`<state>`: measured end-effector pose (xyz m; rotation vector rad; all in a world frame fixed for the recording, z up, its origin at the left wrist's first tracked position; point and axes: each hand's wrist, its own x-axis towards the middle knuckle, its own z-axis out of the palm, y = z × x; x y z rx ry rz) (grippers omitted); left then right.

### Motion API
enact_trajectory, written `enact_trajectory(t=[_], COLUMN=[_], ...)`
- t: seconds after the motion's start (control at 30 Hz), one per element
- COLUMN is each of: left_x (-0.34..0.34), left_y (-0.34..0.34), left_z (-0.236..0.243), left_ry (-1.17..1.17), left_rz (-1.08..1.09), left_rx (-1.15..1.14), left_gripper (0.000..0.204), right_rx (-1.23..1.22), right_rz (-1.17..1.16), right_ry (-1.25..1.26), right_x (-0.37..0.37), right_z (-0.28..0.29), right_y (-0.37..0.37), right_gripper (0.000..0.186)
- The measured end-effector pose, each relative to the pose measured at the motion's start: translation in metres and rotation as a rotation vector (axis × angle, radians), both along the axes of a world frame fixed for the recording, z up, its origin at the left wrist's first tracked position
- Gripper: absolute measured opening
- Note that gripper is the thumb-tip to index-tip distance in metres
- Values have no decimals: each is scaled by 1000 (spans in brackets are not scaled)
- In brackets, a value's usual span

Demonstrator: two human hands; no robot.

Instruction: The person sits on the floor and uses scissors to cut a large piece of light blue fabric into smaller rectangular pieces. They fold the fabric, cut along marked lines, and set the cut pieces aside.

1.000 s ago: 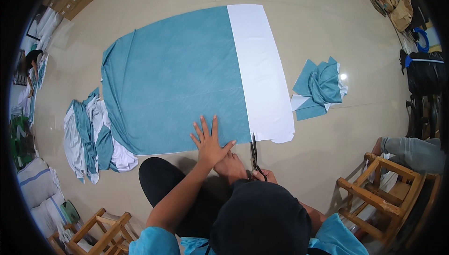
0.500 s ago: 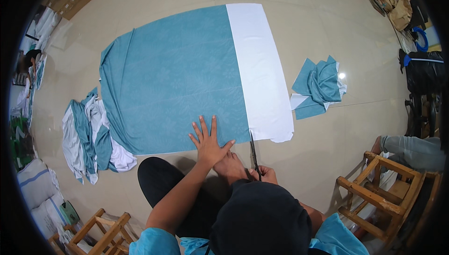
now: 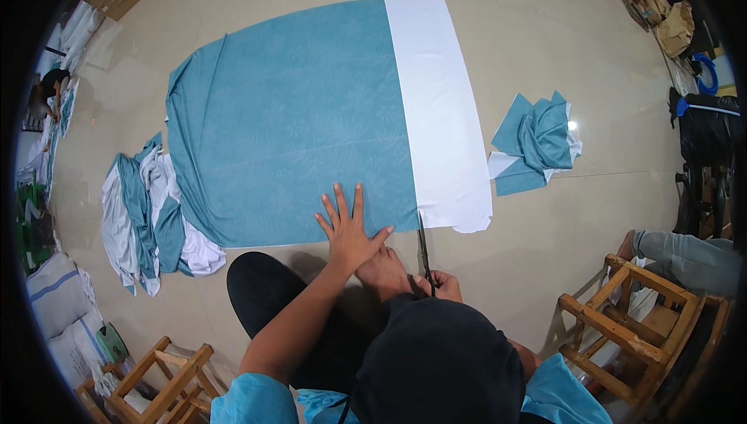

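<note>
Teal-and-white cloth [image 3: 311, 120] lies flat on the floor, barely cut: left hand [image 3: 348, 231] presses spread near its edge, right hand [image 3: 440, 285] pinches scissors [image 3: 424, 243] entering the colour seam.

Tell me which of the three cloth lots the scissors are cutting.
The large spread teal-and-white sheet, pinned flat by the left hand; the scissors meet its near edge. The other two are crumpled heaps.

Teal-and-white cloth [image 3: 311, 120] lies flat on floor; black scissors [image 3: 424, 249] at its near edge.

Bare floor [image 3: 545, 27] beyond cloth, fabric piles [image 3: 148, 214] left, wooden chairs [image 3: 630, 323] flanking
</note>
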<state>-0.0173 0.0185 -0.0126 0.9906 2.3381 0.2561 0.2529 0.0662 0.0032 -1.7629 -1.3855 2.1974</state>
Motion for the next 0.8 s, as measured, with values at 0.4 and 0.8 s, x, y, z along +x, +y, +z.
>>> enact_trajectory(t=[0.4, 0.8], left_x=[0, -1], left_y=[1, 3], left_z=[0, 5], left_ry=[2, -8], left_rz=[-8, -16], left_rx=[-27, -67], left_gripper=[126, 127], right_rx=[39, 39], right_rz=[6, -11], right_ry=[-17, -48], right_x=[1, -2], right_z=[-6, -5], right_y=[-4, -6], right_gripper=[46, 41])
